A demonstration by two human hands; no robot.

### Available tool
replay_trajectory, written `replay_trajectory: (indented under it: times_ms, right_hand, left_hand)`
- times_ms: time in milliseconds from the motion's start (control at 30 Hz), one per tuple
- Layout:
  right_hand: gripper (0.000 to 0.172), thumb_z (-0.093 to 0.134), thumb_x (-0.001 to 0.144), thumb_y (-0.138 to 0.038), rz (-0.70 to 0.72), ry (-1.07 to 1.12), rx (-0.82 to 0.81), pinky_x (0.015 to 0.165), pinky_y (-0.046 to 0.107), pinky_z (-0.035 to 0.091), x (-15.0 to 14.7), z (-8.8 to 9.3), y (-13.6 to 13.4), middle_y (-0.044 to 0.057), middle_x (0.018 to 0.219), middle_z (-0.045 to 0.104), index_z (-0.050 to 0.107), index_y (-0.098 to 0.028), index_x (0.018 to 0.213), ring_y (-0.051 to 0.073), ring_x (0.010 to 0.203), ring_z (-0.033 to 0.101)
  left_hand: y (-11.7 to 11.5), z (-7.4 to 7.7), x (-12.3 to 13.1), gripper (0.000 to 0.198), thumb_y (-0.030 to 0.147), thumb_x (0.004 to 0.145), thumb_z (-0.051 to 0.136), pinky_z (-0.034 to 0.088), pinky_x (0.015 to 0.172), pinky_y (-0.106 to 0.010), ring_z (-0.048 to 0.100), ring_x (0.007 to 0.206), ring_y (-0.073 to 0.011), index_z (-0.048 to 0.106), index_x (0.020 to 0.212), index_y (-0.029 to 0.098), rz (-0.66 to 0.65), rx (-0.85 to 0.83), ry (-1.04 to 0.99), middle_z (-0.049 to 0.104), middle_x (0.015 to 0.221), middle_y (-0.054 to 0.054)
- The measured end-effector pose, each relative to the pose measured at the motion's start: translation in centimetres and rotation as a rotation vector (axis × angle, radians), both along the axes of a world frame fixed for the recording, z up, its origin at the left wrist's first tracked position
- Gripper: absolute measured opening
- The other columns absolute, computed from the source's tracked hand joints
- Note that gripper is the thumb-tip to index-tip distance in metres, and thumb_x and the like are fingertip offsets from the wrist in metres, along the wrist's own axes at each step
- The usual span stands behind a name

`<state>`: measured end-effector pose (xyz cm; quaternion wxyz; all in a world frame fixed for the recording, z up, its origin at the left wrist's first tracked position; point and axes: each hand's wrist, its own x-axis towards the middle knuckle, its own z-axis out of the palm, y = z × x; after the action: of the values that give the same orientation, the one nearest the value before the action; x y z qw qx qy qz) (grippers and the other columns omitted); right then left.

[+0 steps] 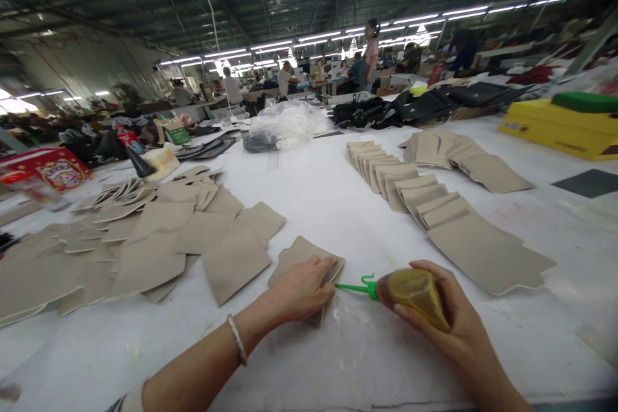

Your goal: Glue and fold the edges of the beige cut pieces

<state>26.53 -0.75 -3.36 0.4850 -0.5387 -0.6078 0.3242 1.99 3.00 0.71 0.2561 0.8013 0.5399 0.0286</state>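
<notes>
My left hand (305, 286) lies on a beige panel (300, 252) with its fingers apart, pressing it to the white table. The panel looks like leather or foam-backed sheet, and part of it is hidden under the hand. My right hand (454, 322) is wrapped round a squeeze bottle (412, 293) of amber liquid, probably glue. The bottle is tilted on its side, and its thin green nozzle (355, 287) points left at the panel's right edge, beside my left fingertips. A loose pile of similar beige panels (154, 238) spreads to the left; overlapping rows of them (473, 238) lie on the right.
Clear plastic bags (294, 123) lie at the table's far side, with black pieces (371, 109) beside them. A yellow box (560, 129) stands at the right, a red box (55, 170) at the left. People work at tables in the background.
</notes>
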Motion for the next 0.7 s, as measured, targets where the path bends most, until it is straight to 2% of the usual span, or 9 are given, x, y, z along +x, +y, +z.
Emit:
replay_trajectory:
  times_ms: [100, 333, 533, 700]
  right_hand:
    - [0.052, 0.072, 0.077, -0.047, -0.024, -0.022, 0.026, 0.082, 0.03, 0.045, 0.2, -0.3, 0.3, 0.001, 0.108, 0.056, 0.05, -0.026, 0.119, 0.023, 0.092, 0.057]
    - [0.054, 0.071, 0.078, -0.048, 0.096, 0.034, -0.063, 0.079, 0.033, 0.048, 0.1, -0.1, -0.6, 0.004, 0.103, 0.059, 0.048, -0.023, 0.12, 0.025, 0.088, 0.061]
    - [0.056, 0.074, 0.075, -0.047, 0.008, 0.016, -0.024, 0.081, 0.032, 0.047, 0.3, -0.2, -0.3, 0.004, 0.105, 0.058, 0.049, -0.023, 0.119, 0.025, 0.09, 0.06]
    - [0.055, 0.073, 0.077, -0.046, 0.143, 0.069, -0.107, 0.075, 0.029, 0.051, 0.0, -0.3, -1.3, 0.004, 0.103, 0.061, 0.049, -0.023, 0.12, 0.025, 0.089, 0.062]
  left_hand:
    - [0.0, 0.0, 0.0, 0.057, 0.028, 0.085, 0.039, 0.042, 0.1, -0.04, 0.057, 0.112, -0.0277, 0.042, 0.141, 0.02, 0.003, -0.002, -0.003, 0.059, 0.123, -0.01]
    - [0.0, 0.0, -0.2, 0.058, 0.026, 0.083, 0.04, 0.04, 0.102, -0.035, 0.056, 0.115, -0.0253, 0.042, 0.14, 0.02, -0.006, -0.01, -0.02, 0.058, 0.126, -0.009]
    - [0.1, 0.1, -0.1, 0.058, 0.026, 0.084, 0.038, 0.04, 0.102, -0.038, 0.056, 0.114, -0.0271, 0.041, 0.142, 0.019, -0.011, 0.003, -0.012, 0.058, 0.125, -0.01]
    - [0.1, 0.0, 0.0, 0.058, 0.026, 0.084, 0.039, 0.042, 0.1, -0.039, 0.057, 0.112, -0.0273, 0.041, 0.142, 0.021, -0.004, 0.003, 0.019, 0.059, 0.123, -0.01]
